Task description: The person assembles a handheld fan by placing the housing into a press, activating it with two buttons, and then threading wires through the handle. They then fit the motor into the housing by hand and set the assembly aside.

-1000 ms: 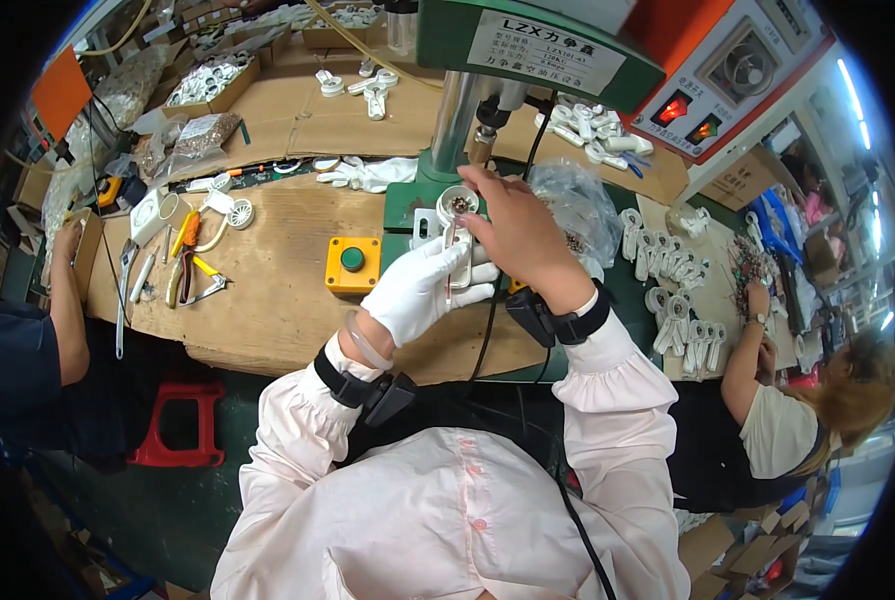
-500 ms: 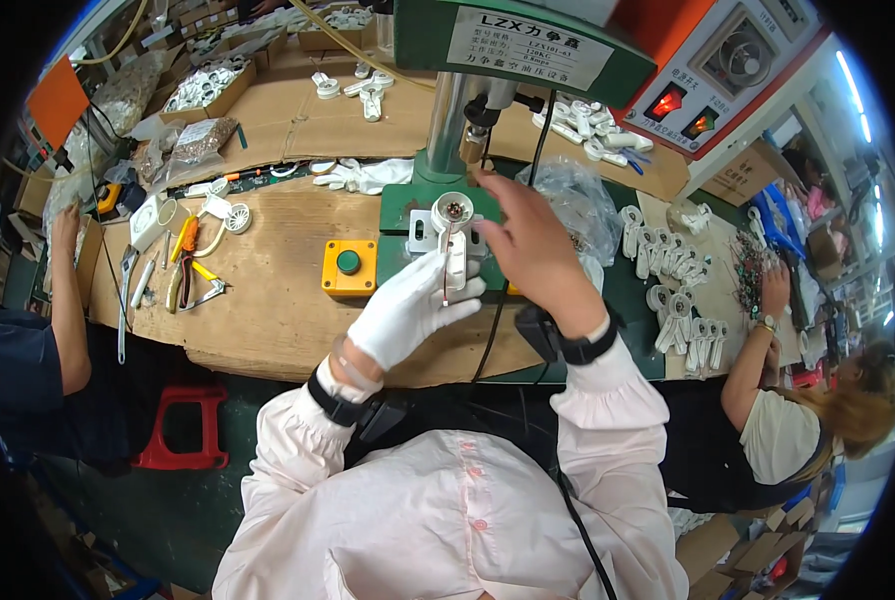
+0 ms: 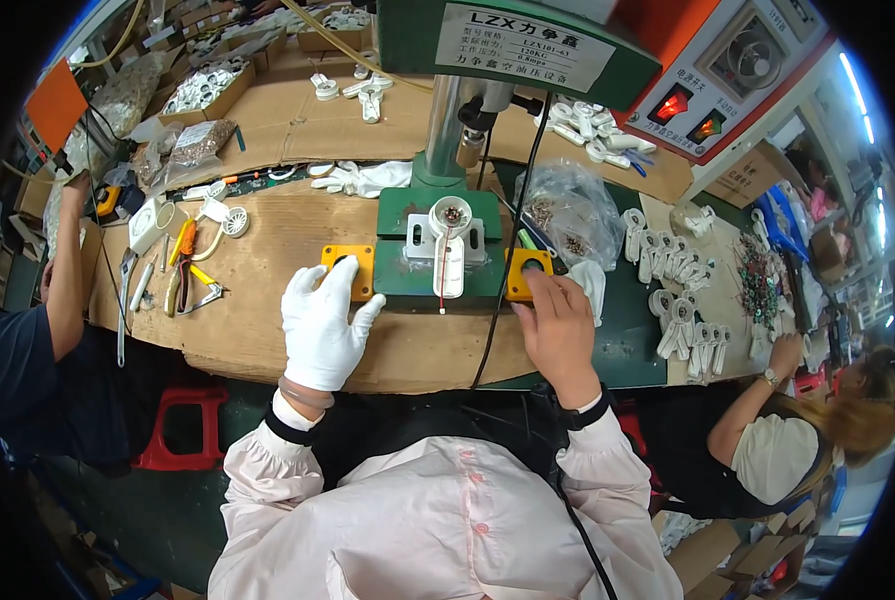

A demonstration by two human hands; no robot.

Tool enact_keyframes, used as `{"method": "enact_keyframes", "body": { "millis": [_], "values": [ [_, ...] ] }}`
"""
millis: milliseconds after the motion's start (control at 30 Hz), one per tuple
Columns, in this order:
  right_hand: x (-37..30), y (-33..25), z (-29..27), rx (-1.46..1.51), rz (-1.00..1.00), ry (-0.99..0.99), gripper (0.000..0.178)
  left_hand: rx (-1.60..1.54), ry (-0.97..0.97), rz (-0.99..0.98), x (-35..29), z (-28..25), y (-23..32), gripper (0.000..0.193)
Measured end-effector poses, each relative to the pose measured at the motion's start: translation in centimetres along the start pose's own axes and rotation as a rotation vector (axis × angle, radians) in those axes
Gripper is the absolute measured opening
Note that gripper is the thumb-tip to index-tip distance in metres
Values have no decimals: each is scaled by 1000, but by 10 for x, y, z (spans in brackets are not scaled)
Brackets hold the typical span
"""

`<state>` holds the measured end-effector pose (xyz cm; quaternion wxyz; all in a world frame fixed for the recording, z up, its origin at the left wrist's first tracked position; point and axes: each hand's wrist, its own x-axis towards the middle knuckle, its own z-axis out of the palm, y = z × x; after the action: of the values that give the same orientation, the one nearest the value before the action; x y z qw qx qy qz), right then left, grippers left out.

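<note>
Head view: both hands have left the white part and moved outward; the gloved left hand (image 3: 323, 325) lies flat on one yellow button box (image 3: 349, 271), the bare right hand (image 3: 558, 325) covers the other (image 3: 528, 274). Beyond, the white part (image 3: 449, 247) sits alone in the green press (image 3: 440, 240) fixture on the bench (image 3: 258, 300), seemingly ready for pressing.

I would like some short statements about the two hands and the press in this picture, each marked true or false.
1. The left hand wears a white glove. True.
2. The right hand wears a glove too. False: it is bare.
3. Each hand rests on an orange button box, left and right. True.
4. The white part on the green press base is held in the fingers. False: no hand touches it.
</note>
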<state>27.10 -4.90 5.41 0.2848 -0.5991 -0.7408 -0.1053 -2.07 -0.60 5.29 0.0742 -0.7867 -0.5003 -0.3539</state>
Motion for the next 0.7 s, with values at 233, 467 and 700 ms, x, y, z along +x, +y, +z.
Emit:
{"method": "enact_keyframes", "body": {
  "millis": [233,467,700],
  "values": [
    [23,43,-21,158,30,9,29,-240,59,-161,-6,-2,6,48],
    [40,143,13,-52,134,-127,15,-588,306,-454,-48,37,-16,48],
    [61,144,33,-316,289,-404,19,-667,262,-530,-48,38,-27,48]
  ]
}}
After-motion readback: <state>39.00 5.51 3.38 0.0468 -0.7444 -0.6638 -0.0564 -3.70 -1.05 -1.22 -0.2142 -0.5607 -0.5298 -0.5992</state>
